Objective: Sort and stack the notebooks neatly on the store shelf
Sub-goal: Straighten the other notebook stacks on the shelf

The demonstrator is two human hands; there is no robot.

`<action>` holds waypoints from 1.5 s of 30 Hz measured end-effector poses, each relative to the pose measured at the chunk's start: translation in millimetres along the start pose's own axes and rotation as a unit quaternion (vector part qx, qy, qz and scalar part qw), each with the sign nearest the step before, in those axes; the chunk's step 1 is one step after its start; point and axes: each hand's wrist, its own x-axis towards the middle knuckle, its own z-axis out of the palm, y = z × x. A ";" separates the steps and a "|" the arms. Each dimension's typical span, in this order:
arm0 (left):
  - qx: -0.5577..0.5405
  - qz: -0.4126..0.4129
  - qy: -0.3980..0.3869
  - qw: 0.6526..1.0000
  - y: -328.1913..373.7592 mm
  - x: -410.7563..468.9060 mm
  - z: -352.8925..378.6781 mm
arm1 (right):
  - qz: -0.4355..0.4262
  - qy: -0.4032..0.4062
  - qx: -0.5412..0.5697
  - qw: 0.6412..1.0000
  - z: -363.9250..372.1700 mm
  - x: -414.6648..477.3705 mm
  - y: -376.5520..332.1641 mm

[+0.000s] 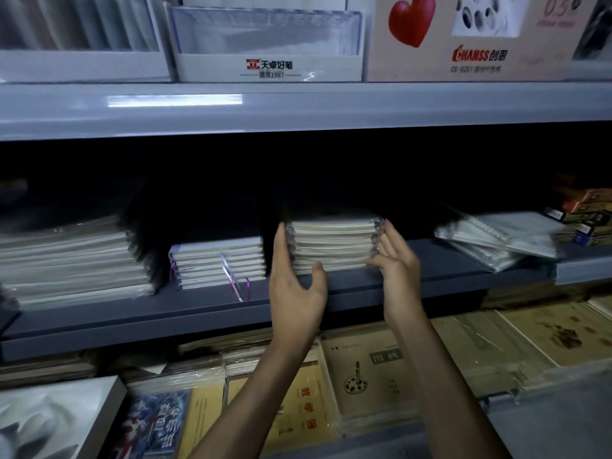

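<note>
A stack of several spiral notebooks (334, 243) in clear wrap stands on the dark grey middle shelf (198, 313). My left hand (294, 283) lies flat against the stack's left side, thumb at its front lower edge. My right hand (395, 260) touches the right side with straight fingers by the spiral bindings. To the left sit a lower stack of notebooks with purple ribbons (218, 263) and a wide tall stack (73, 260). At the right, loose spiral notebooks (496, 240) lie askew.
The upper shelf (298, 107) juts out above, carrying a white display box (268, 44) and a carton with a red heart (463, 38). Below, brown exercise books (367, 376) and other books lie flat. Small boxes (583, 210) stand at the far right.
</note>
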 end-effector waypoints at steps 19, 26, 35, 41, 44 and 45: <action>-0.011 -0.062 0.038 0.997 5.1 5.2 0.9 | 0.028 -0.032 -0.058 0.997 -1.4 1.6 -4.2; 0.095 -0.059 0.020 0.994 5.5 2.8 -5.6 | 0.031 -0.033 -0.107 0.993 2.3 -0.4 -4.0; 0.155 -0.059 -0.024 0.986 3.2 -1.4 -4.6 | 0.024 -0.027 -0.154 0.987 4.4 -5.0 1.0; 0.093 -0.078 -0.019 0.992 3.2 3.0 -13.3 | 0.031 -0.021 -0.126 0.991 4.9 -5.0 -2.4; 0.061 -0.102 -0.030 0.992 6.4 5.1 -11.2 | 0.036 -0.012 -0.059 0.998 2.4 -6.6 -6.8; 0.055 -0.103 -0.031 0.993 5.9 6.0 -9.9 | 0.038 -0.012 -0.045 0.998 2.0 -7.1 -6.8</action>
